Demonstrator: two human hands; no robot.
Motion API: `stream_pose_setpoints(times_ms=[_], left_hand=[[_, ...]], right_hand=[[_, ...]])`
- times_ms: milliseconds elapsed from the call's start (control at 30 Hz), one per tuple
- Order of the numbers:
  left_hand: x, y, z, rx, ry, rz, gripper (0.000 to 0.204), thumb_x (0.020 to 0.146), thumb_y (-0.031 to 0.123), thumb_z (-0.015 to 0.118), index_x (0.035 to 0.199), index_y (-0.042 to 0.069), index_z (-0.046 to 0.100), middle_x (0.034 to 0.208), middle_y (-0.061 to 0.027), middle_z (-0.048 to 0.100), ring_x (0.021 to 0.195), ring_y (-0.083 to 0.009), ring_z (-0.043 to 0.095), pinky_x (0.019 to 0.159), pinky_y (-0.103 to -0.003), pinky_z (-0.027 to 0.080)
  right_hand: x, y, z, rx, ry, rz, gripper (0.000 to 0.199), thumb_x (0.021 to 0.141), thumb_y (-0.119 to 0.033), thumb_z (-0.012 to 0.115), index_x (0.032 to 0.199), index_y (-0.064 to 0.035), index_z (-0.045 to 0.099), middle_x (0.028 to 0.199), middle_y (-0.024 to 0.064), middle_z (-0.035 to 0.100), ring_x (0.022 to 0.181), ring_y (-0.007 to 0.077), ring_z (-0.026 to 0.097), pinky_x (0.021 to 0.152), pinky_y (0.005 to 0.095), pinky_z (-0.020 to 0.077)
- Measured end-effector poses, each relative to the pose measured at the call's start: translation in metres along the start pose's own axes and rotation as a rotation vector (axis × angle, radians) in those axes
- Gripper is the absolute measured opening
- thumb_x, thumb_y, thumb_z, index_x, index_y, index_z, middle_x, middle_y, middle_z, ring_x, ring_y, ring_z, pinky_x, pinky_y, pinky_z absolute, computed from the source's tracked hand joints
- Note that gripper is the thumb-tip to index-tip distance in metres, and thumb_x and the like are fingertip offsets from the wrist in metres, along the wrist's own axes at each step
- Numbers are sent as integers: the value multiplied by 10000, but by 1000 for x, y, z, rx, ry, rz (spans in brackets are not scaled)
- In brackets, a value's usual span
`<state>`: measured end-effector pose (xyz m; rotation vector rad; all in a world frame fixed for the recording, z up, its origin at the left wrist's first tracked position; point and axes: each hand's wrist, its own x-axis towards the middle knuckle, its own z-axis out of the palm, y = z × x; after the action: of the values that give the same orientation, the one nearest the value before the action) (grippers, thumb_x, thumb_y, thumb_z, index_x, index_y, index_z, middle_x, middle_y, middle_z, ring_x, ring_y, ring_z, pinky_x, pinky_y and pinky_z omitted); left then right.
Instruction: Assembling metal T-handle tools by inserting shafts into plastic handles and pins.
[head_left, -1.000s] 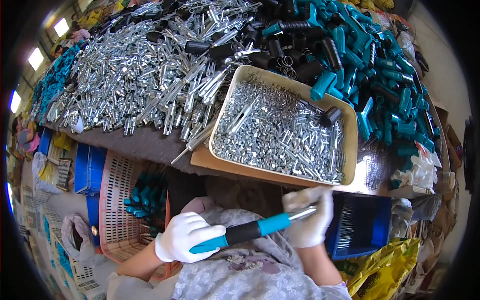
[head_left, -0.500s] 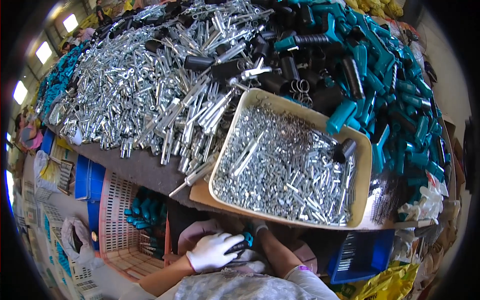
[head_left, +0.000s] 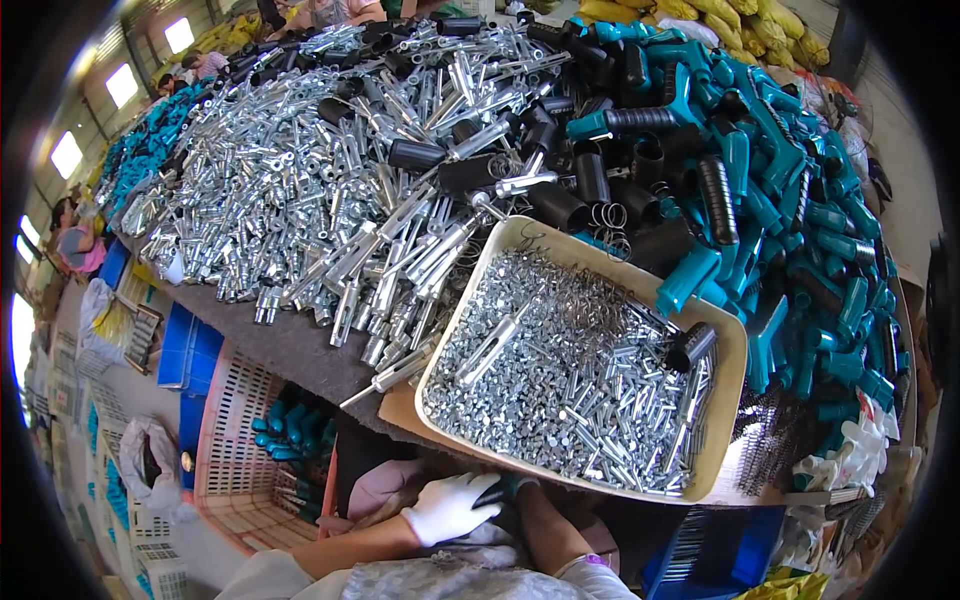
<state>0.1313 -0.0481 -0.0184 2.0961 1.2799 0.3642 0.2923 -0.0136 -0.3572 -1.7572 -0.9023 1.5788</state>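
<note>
My left hand (head_left: 452, 508), in a white glove, is low in front of me, just under the table's front edge. Its fingers are bent round something dark that shows only in narrow patches, too little to name. Close beside it, my right hand (head_left: 524, 490) reaches under the table edge, and its fingers are hidden. Above both hands is a cream tray (head_left: 432, 405) heaped with small metal pins, nuts and fine springs. On those lie a slotted metal rod (head_left: 492, 350) and a short black tube (head_left: 691, 347).
Slotted metal sleeves (head_left: 290, 190) pile up at left, teal plastic handles (head_left: 770, 200) at right, black tubes (head_left: 590, 172) between. An orange crate (head_left: 225, 440) with teal parts stands lower left; a blue crate (head_left: 710, 550) lower right. Another person (head_left: 78, 238) sits far left.
The view has shifted, so the table sits lower in the picture. The black part with a teal end that showed at my left fingers is now mostly hidden. My hands stay close together.
</note>
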Motion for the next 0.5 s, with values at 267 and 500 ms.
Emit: stream_pose_setpoints(times_ms=[267,500], left_hand=[[9,8,9,-22,-424,-254,508,917,429,567,1307,117,475,980,-237,693,856,-449,667,768,-550,515],[-7,-18,33,-86,-290,-332,469,871,392,606,1203,64,563,968,-243,690,856,-441,667,757,-533,519]], right_hand=[[-15,-9,-22,4,-60,104,478,940,-362,600,1323,-76,600,1340,134,597,1215,270,570,1005,343,446],[-99,-140,-6,55,-79,45,420,923,-258,646,1260,-7,640,1272,100,656,1092,206,622,979,332,446]])
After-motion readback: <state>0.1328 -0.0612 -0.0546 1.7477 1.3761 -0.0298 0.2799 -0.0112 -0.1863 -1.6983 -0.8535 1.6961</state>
